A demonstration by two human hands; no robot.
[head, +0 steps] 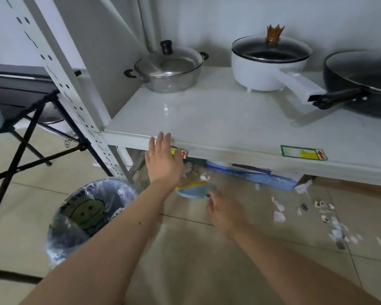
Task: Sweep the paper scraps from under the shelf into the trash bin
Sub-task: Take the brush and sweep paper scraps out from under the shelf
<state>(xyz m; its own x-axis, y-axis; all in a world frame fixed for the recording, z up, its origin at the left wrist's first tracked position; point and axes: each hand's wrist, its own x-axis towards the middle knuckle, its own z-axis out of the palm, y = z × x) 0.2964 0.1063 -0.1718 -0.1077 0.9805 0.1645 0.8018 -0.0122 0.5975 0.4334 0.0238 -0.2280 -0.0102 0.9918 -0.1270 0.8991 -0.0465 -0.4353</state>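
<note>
My left hand [163, 160] is open, fingers spread, resting against the front edge of the white shelf [229, 119]. My right hand [226, 213] is low over the floor, its fingers on the rim of a blue dustpan [195, 191] that lies under the shelf's edge. White paper scraps [278, 213] are scattered on the tiled floor to the right, and more paper scraps [204, 177] lie under the shelf behind the dustpan. The trash bin [90, 214], lined with a clear bag, stands at the lower left, beside my left forearm.
On the shelf stand a steel pot [167, 71], a white electric pot [271, 64] and a black pan [361, 84]. A flat blue box [257, 176] lies under the shelf. The perforated shelf upright [70, 93] and a black folding stand [26, 133] are at the left.
</note>
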